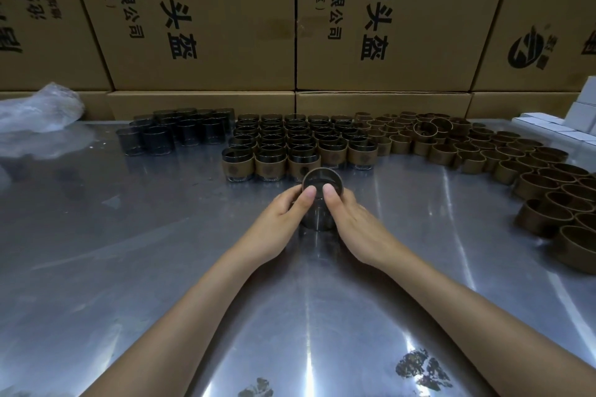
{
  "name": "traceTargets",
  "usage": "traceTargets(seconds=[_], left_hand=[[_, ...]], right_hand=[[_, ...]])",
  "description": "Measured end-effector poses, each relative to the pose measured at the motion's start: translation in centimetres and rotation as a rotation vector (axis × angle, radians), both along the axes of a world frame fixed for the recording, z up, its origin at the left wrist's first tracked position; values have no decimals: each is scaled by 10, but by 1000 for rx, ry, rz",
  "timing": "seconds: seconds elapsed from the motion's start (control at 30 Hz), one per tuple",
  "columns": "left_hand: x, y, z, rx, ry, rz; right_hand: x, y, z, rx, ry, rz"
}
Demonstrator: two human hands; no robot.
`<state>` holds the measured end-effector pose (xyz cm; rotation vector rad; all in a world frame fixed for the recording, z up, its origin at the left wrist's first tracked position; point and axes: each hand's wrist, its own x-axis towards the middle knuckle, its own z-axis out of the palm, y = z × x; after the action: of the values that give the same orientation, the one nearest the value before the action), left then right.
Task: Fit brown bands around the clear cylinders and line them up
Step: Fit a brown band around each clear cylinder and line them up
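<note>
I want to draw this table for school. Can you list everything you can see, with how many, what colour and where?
Held cylinder: one, clear and dark, mid table, between both hands.
Band: one, brown, at the top of the held cylinder.
Banded cylinders: many, clear with brown bands, in rows beyond the hands.
Bare cylinders: a dozen or so, clear and dark, far left.
Loose bands: many, brown, from far middle round to the right edge.
Bag: one, clear plastic, far left.
White boxes: several, stacked far right.
Cartons: several, brown card with black print, behind the table.
Table: one, shiny metal.
Left hand: grips the held cylinder.
Right hand: grips it too.
</note>
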<state>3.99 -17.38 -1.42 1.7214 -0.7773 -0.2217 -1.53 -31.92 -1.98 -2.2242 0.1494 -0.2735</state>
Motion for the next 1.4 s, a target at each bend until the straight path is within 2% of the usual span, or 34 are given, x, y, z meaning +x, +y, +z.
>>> traceTargets(seconds=[0.1,0.2,0.37,0.5,0.63,1.07,1.4], left_hand=[[-1,-1,-1,7,62,44],[-6,-5,-2,-5,151,16],[-15,-16,-2,-217,346,-28],[-21,-16,0,-330,378,-95],[-26,-15,3,-401,406,-69],[-31,-12,13,-463,384,-37],[-31,-11,17,-510,462,-9]], right_hand=[[-2,-1,-1,26,-10,52],[-3,1,2,184,-57,77],[-7,12,8,451,-132,103],[-11,17,12,609,-168,116],[-11,17,13,669,-169,125],[-12,18,14,694,-221,88],[-13,17,14,776,-233,71]])
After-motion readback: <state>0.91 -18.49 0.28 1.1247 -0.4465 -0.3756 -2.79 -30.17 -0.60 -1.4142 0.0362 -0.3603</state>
